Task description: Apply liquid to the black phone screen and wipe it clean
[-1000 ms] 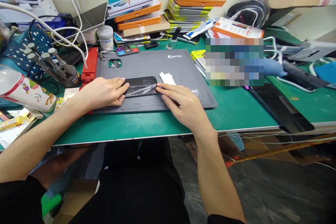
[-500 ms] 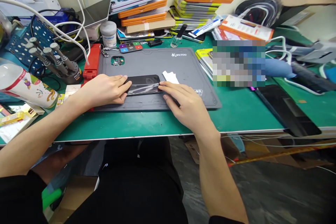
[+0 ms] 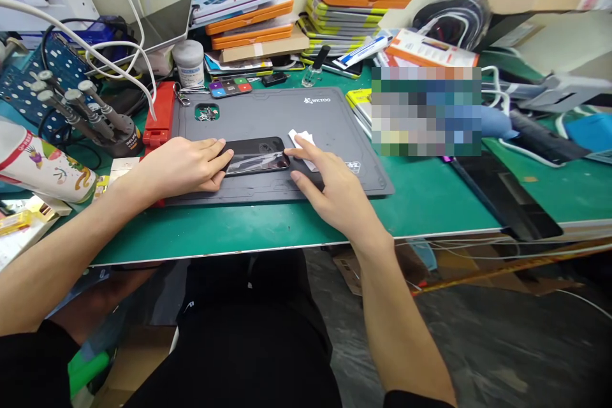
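Observation:
A black phone lies flat on the grey work mat, with light reflecting off its glossy surface. Over its left end rests my left hand, fingers curled against the phone and holding it. At the phone's right end, my right hand has its fingers apart, a fingertip at the corner and the thumb below. Crumpled white paper lies on the mat behind my right fingers and is partly covered by them. Small metal parts sit in the mat's recess at the upper left.
A red holder stands at the mat's left edge, near the screwdrivers and a spray can. Behind are a white jar, a small bottle and stacked boxes. A long black object lies at right.
The camera view has shifted slightly. My right hand's fingers have spread, with one raised over the white paper. My left hand remains on the phone.

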Action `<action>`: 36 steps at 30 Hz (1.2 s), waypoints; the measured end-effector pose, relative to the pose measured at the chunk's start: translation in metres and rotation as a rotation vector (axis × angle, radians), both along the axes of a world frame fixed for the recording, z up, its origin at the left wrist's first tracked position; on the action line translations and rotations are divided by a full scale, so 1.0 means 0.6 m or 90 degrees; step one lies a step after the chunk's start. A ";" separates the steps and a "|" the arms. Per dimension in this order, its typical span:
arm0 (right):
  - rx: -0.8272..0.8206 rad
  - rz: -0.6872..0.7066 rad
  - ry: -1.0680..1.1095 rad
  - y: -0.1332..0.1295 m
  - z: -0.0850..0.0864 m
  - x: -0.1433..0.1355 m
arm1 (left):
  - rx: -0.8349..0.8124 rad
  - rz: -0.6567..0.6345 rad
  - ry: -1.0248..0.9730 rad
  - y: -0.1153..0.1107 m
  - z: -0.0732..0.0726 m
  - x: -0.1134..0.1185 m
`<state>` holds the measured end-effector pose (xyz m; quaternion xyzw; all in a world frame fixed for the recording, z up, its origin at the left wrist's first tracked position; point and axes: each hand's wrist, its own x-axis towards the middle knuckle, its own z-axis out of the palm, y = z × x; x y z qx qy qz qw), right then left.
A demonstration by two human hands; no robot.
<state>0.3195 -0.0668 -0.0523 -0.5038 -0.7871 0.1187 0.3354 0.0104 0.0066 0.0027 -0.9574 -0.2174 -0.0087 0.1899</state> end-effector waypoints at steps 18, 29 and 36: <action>0.029 -0.006 -0.066 0.002 -0.005 -0.002 | -0.019 0.006 -0.013 0.000 -0.001 0.001; 0.032 0.002 -0.072 0.004 -0.006 -0.001 | 0.003 0.007 -0.003 0.000 0.000 -0.002; 0.026 0.005 -0.076 0.004 -0.005 -0.001 | 0.011 0.001 -0.003 -0.001 0.000 -0.001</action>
